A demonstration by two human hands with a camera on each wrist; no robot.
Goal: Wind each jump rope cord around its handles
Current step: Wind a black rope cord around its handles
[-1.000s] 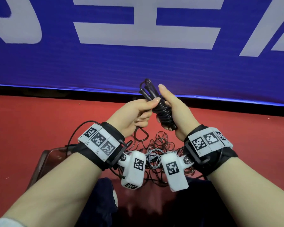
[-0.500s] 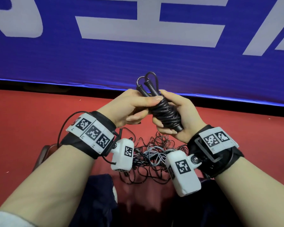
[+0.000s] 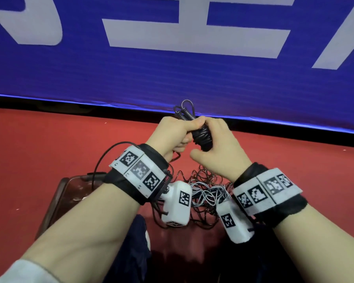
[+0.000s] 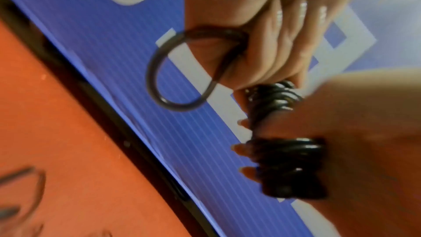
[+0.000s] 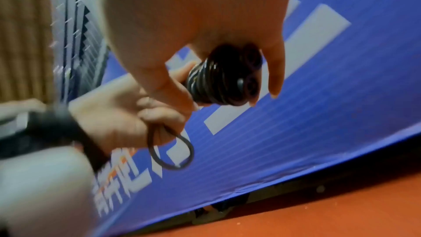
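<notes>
A black jump rope (image 3: pixel 201 134) is held up in front of me, its cord coiled tight around the two handles (image 5: pixel 224 80). My right hand (image 3: pixel 217 148) wraps round the coiled bundle (image 4: pixel 287 165). My left hand (image 3: pixel 176 135) grips the upper end of the bundle with the thumb on top, and a loose loop of cord (image 4: pixel 182 71) sticks out of its fist (image 5: pixel 169 152). The handle tips (image 3: pixel 184 114) poke up above both hands.
A tangle of black and grey jump rope cords (image 3: pixel 204 193) lies on the red floor (image 3: pixel 49 152) below my hands. A brown tray (image 3: pixel 63 193) sits at the lower left. A blue banner (image 3: pixel 192 64) stands right behind.
My right hand turned over and closed round the coiled bundle. Both hands rose slightly, and the left hand drew the last loop of cord into its fist.
</notes>
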